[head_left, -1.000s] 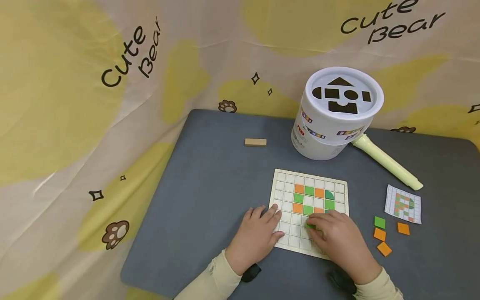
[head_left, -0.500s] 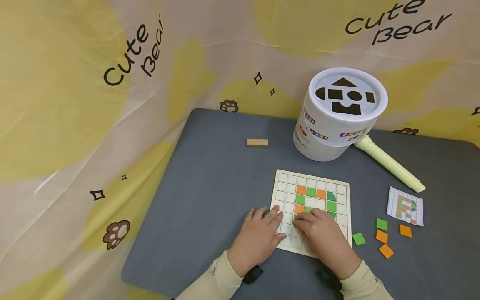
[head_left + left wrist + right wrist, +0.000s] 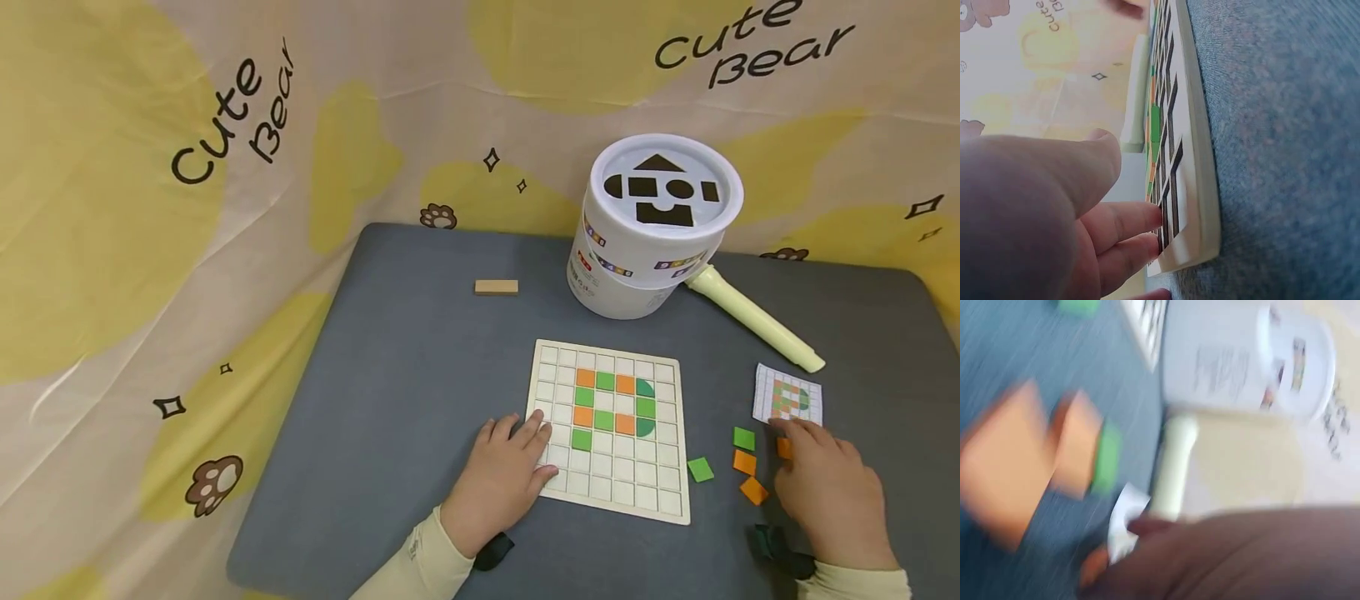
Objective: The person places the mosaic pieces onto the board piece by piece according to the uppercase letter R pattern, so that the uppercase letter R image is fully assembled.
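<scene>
My left hand [image 3: 495,479] lies with spread fingers on the left edge of a wooden grid board [image 3: 633,496]. Orange, green and dark green pieces sit in its squares, with a lone green tile [image 3: 581,439] at the lower left of the pattern. Over to the right, my right hand [image 3: 832,492] is beside an orange tile [image 3: 784,448], its fingertips at the lower edge of a small pattern card [image 3: 787,393]. Part of that tile is hidden by the hand. In the blurred right wrist view the fingers do not visibly grip it.
Loose tiles lie right of the board: a green tile [image 3: 701,469], another green tile [image 3: 744,439] and two orange tiles [image 3: 753,491]. A white bucket [image 3: 622,275] with a shape-hole lid stands behind, near a pale yellow stick [image 3: 757,319]. A wooden block [image 3: 497,287] lies farther left.
My right hand has left the board and moved right to the orange tile by the card. The green tile it was placing now sits in a square. My left hand stays on the board.
</scene>
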Action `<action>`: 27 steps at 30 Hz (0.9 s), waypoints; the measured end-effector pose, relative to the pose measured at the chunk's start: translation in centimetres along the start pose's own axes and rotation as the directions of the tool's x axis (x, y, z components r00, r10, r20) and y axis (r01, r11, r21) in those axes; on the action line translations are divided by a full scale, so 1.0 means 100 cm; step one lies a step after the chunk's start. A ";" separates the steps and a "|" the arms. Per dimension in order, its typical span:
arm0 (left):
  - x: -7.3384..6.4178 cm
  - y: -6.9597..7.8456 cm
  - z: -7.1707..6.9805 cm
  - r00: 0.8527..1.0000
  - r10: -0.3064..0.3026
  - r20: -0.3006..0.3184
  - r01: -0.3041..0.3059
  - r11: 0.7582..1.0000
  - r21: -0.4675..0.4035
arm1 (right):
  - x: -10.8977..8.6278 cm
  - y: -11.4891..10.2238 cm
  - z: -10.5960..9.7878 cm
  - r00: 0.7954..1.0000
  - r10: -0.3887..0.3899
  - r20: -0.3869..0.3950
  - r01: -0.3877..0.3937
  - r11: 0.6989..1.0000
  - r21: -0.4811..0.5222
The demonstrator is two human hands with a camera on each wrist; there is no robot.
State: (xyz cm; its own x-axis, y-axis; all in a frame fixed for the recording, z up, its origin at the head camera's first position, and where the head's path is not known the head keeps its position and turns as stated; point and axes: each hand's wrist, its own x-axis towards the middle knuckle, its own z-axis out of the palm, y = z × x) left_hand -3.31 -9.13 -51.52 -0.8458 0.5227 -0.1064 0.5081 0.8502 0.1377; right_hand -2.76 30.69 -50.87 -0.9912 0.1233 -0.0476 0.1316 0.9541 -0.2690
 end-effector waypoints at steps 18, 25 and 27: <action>-0.006 -0.006 0.000 1.000 -0.010 -0.025 0.010 1.000 0.001 | -0.008 -0.100 0.023 0.815 -0.527 -0.239 0.559 0.825 0.086; -0.003 -0.003 -0.001 1.000 -0.004 -0.017 0.004 1.000 -0.004 | -0.005 -0.135 0.043 0.748 -0.630 -0.209 0.655 0.751 0.081; -0.003 -0.002 -0.002 1.000 -0.002 -0.012 0.002 1.000 -0.003 | -0.005 -0.136 0.046 0.744 -0.629 -0.224 0.657 0.750 0.078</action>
State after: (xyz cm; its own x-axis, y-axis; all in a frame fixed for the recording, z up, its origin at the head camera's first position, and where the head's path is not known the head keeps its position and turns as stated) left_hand -3.16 -9.49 -51.35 -0.8490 0.5199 -0.0945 0.5057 0.8513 0.1400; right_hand -4.04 16.39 -51.60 -0.8233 -0.4477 0.3489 -0.5519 0.7750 -0.3079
